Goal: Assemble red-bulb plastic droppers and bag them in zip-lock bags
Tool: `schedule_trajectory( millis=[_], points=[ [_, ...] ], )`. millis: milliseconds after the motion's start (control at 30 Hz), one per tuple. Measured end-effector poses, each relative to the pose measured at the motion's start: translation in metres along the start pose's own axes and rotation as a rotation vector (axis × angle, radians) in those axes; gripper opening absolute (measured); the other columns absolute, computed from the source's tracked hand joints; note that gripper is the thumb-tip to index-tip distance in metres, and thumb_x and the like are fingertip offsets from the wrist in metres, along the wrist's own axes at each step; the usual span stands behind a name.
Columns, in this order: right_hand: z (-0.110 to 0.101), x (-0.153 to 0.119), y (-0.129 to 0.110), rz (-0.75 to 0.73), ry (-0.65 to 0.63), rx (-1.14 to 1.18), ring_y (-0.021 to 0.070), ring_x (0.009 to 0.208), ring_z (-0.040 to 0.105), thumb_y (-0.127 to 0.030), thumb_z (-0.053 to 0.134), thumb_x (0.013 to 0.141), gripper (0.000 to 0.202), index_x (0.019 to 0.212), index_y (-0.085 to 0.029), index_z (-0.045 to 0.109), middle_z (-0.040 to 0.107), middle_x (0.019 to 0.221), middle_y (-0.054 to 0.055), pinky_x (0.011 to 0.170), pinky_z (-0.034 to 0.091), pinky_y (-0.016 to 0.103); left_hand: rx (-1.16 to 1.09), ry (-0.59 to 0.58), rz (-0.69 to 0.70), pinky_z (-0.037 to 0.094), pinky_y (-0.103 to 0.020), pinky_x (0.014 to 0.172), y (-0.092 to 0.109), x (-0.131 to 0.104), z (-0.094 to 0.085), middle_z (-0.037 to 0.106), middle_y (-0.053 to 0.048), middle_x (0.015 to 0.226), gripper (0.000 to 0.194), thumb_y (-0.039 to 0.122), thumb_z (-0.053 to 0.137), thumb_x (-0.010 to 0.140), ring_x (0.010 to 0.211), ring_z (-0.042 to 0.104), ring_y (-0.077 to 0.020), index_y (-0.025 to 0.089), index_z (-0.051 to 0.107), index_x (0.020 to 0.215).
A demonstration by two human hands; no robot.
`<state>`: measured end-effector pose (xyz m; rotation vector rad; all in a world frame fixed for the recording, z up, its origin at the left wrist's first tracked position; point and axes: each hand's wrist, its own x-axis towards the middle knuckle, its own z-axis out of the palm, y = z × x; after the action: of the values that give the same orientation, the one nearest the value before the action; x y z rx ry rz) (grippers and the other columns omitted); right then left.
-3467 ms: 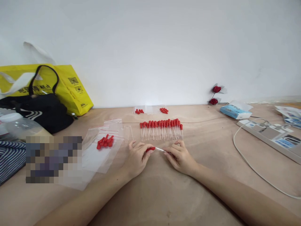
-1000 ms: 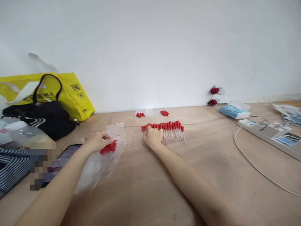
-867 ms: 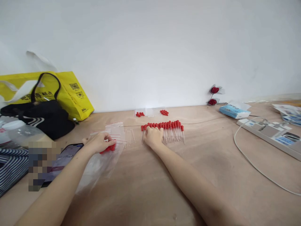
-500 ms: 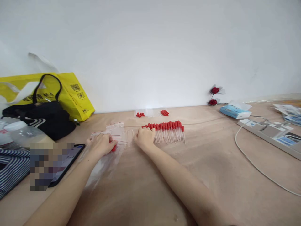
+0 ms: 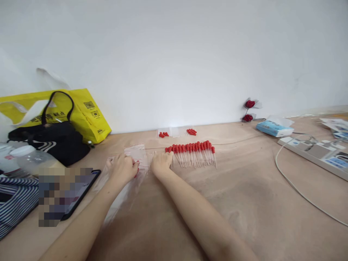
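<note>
My left hand point(image 5: 123, 169) rests over clear zip bags point(image 5: 136, 151), its fingers closed on a red rubber bulb point(image 5: 137, 172), of which only a part shows. Just to the right, my right hand point(image 5: 162, 163) is bent down onto the table with its fingers curled; what they grip is hidden behind the hand. Thin clear tubes point(image 5: 149, 159) lie side by side between the two hands. Beyond my right hand stretches a row of droppers point(image 5: 194, 154), clear tubes capped with red bulbs, bulbs toward the wall.
Small bags with loose red bulbs point(image 5: 191, 132) lie by the wall. On the left are a yellow bag point(image 5: 91, 116), a black bag point(image 5: 62, 141), a plastic bottle point(image 5: 35, 159) and a phone point(image 5: 81, 195). Tissues point(image 5: 274, 127), a power strip point(image 5: 312, 150) and its cable lie on the right.
My right hand has drawn back slightly to the left, uncovering more red bulbs at the left end of the row. My left hand stays over the bags; the view has shifted a little.
</note>
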<state>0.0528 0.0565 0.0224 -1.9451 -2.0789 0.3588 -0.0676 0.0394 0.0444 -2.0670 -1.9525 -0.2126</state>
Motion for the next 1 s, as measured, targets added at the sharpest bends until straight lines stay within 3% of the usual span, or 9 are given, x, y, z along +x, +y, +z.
schedule_trajectory(
  millis=[100,167,300,400,500,567,700,1000],
  points=[
    [-0.010,-0.009,0.013,0.030,0.116,-0.030,0.0285,0.097,0.051,-0.012,0.039,0.080,0.027,0.100,-0.006,0.057,0.058,0.102,0.022,0.083,0.025,0.044,-0.126,0.066,0.085,0.025,-0.050,0.087,0.018,-0.010,-0.006,0.065,-0.009,0.082,0.022,0.034,0.046,0.077,0.090,0.054,-0.0290,0.018,0.057,0.068],
    [-0.018,-0.021,0.036,-0.063,0.240,-0.018,0.0256,0.091,0.052,-0.015,0.036,0.083,0.026,0.100,-0.006,0.053,0.058,0.099,0.019,0.081,0.028,0.041,-0.259,0.074,0.186,0.022,-0.050,0.090,0.035,-0.021,-0.005,0.066,-0.004,0.080,0.019,0.033,0.044,0.080,0.085,0.057,-0.0244,0.019,0.055,0.073],
    [-0.026,-0.061,0.111,-0.446,0.311,0.121,0.0174,0.082,0.051,-0.015,0.031,0.086,0.021,0.093,-0.015,0.051,0.057,0.089,0.008,0.076,0.035,0.031,-0.466,0.128,0.419,0.019,-0.046,0.093,0.068,-0.051,0.011,0.067,-0.002,0.079,0.015,0.029,0.043,0.083,0.077,0.059,-0.0184,0.020,0.054,0.080],
    [-0.023,-0.095,0.168,-0.552,0.381,0.172,0.0169,0.080,0.050,-0.011,0.032,0.084,0.029,0.110,-0.015,0.046,0.057,0.091,0.009,0.073,0.037,0.030,-0.574,0.109,0.511,0.020,-0.044,0.093,0.085,-0.066,0.024,0.067,-0.001,0.084,0.015,0.027,0.045,0.083,0.079,0.059,-0.0174,0.022,0.056,0.091],
    [-0.020,-0.116,0.199,-0.595,0.406,0.155,0.0167,0.080,0.052,-0.006,0.032,0.082,0.039,0.116,-0.019,0.045,0.058,0.093,0.009,0.071,0.039,0.031,-0.619,0.092,0.521,0.019,-0.045,0.093,0.095,-0.070,0.027,0.066,0.000,0.082,0.017,0.025,0.044,0.084,0.078,0.059,-0.0160,0.025,0.060,0.089],
    [-0.021,-0.121,0.203,-0.581,0.406,0.155,0.0165,0.082,0.054,-0.007,0.033,0.081,0.035,0.109,-0.020,0.049,0.058,0.093,0.009,0.070,0.039,0.030,-0.627,0.104,0.520,0.017,-0.047,0.095,0.099,-0.070,0.026,0.065,0.001,0.080,0.018,0.025,0.044,0.084,0.077,0.058,-0.0154,0.025,0.062,0.085],
    [-0.022,-0.120,0.189,-0.544,0.401,0.189,0.0154,0.080,0.055,-0.014,0.038,0.084,0.023,0.099,-0.020,0.054,0.060,0.087,0.006,0.073,0.037,0.031,-0.652,0.114,0.527,0.013,-0.048,0.097,0.103,-0.071,0.022,0.066,0.001,0.080,0.016,0.024,0.045,0.083,0.079,0.059,-0.0157,0.024,0.061,0.083],
    [-0.016,-0.122,0.172,-0.592,0.373,0.162,0.0127,0.074,0.055,-0.014,0.040,0.084,0.022,0.101,-0.021,0.053,0.062,0.084,0.003,0.076,0.034,0.031,-0.664,0.144,0.537,0.015,-0.048,0.099,0.101,-0.072,0.022,0.067,0.001,0.078,0.016,0.027,0.045,0.083,0.075,0.060,-0.0154,0.023,0.060,0.085]
  ],
)
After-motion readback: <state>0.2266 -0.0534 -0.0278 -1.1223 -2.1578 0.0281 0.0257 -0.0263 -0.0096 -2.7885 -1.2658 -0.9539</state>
